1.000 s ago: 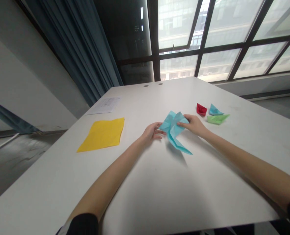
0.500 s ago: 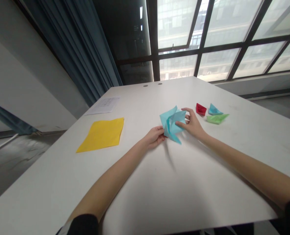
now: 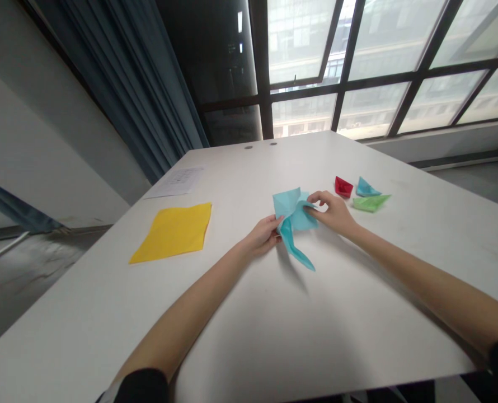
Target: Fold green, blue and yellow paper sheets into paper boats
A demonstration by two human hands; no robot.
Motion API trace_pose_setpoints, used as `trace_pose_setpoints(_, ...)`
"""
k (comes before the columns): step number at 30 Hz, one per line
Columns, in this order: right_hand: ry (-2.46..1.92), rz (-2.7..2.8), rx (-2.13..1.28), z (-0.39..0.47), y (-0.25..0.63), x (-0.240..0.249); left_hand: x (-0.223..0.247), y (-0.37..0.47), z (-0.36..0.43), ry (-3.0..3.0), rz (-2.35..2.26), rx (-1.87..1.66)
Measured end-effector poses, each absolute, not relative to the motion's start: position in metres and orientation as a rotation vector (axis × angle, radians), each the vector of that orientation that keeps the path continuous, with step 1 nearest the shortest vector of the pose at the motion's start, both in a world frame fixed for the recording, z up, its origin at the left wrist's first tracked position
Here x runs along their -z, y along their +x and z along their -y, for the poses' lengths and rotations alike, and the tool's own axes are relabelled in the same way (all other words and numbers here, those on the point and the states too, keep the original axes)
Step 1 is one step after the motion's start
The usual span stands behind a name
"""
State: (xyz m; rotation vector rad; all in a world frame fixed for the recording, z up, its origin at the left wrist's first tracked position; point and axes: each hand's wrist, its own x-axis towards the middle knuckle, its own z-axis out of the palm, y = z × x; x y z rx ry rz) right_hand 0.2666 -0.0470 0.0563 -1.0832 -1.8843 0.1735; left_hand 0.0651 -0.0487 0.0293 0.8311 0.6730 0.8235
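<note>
A light blue sheet of paper (image 3: 289, 204), creased and partly folded, is held between both hands just above the white table (image 3: 249, 336). My left hand (image 3: 266, 234) pinches its left side, fingers closed. At the upper right edge my right hand (image 3: 330, 211) grips the paper between thumb and fingers. One narrow flap of the sheet hangs down toward me. Beyond my right hand lie a red folded paper boat (image 3: 343, 187), a small blue folded paper piece (image 3: 365, 187) and a green folded paper boat (image 3: 370, 202).
To the left on the table rests a flat yellow sheet (image 3: 171, 232). Behind it lies a white printed page (image 3: 177, 182). A blue curtain (image 3: 148, 84) and windows (image 3: 303, 117) stand past the table's far edge.
The blue paper has opened out somewhat, and its narrow flap now hangs lower toward me. My right hand has shifted its hold slightly along the paper's edge.
</note>
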Motion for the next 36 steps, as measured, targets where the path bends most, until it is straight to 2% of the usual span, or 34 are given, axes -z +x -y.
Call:
trace_pose_setpoints(12, -0.841, 2.085, 0.577, 0.057, 0.262, -0.052, -0.027, 0.069, 0.05, 0.836, -0.817, -0.807)
trace_pose_setpoints(25, -0.502, 2.24, 0.417, 0.063, 0.256, -0.048, -0.026, 0.071, 0.048, 0.743, -0.814, -0.91)
trace_pose_setpoints(36, -0.528, 2.394, 0.562, 0.063, 0.26, -0.049, -0.028, 0.074, 0.047, 0.583, -0.788, -1.01)
